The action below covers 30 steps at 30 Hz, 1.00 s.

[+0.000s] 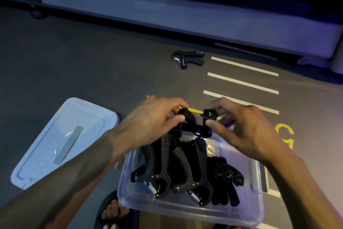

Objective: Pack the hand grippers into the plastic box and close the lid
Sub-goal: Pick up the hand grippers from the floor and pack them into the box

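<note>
A clear plastic box (130, 197) stands on the floor in front of me with several black hand grippers (185, 169) lying inside. Above its far rim I hold one more black hand gripper (193, 123). My left hand (154, 119) pinches one handle end of it. My right hand (245, 128) pinches its knob end between thumb and fingers. One more hand gripper (188, 58) lies on the floor farther away. The box's lid (61, 139) lies flat on the floor to the left.
A grey machine base (167, 11) runs across the far side. White stripes (243, 82) and yellow markings (284, 134) are painted on the dark floor to the right. A foot in a sandal (113, 210) shows beside the box's near left corner.
</note>
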Tool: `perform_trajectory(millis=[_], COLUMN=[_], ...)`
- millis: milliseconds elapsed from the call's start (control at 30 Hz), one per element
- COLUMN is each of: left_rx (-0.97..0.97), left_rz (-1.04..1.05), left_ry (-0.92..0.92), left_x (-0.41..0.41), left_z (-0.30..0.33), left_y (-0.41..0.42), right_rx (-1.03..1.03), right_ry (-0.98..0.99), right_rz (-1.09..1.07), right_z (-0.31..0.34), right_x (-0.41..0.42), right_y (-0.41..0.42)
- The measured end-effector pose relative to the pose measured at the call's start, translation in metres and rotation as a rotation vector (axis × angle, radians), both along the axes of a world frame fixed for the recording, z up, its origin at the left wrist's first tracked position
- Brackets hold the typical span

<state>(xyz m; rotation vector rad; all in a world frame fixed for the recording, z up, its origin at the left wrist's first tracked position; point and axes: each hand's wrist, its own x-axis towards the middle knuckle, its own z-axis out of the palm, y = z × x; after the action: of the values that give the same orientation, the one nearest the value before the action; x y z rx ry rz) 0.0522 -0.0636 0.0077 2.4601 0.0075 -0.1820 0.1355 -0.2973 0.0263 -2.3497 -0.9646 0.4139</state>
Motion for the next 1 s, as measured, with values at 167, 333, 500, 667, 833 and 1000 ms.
perform_trajectory(millis=[167, 333, 500, 667, 833, 1000], left_rx=[0.364, 0.536, 0.573, 0.617, 0.701, 0.738], left_rz=[-0.128, -0.201, -0.248, -0.272, -0.282, -0.242], left_ry=[-0.019, 0.008, 0.039, 0.061, 0.079, 0.117], left_x=[0.000, 0.008, 0.015, 0.018, 0.019, 0.021], left_z=[-0.018, -0.031, -0.032, -0.032, -0.031, -0.028], left_y=[-0.012, -0.030, -0.038, -0.044, -0.056, -0.059], right_rx=[-0.091, -0.183, -0.210, -0.236, -0.232, -0.194], right_ry=[0.034, 0.027, 0.046, 0.040, 0.089, 0.125], right_rz=[-0.025, -0.075, -0.116, -0.090, -0.090, -0.060], right_z=[-0.025, -0.050, -0.057, -0.061, -0.066, -0.064], right_x=[-0.001, -0.001, -0.001, -0.001, -0.001, -0.003], right_y=[-0.005, -0.011, -0.017, -0.019, -0.019, -0.015])
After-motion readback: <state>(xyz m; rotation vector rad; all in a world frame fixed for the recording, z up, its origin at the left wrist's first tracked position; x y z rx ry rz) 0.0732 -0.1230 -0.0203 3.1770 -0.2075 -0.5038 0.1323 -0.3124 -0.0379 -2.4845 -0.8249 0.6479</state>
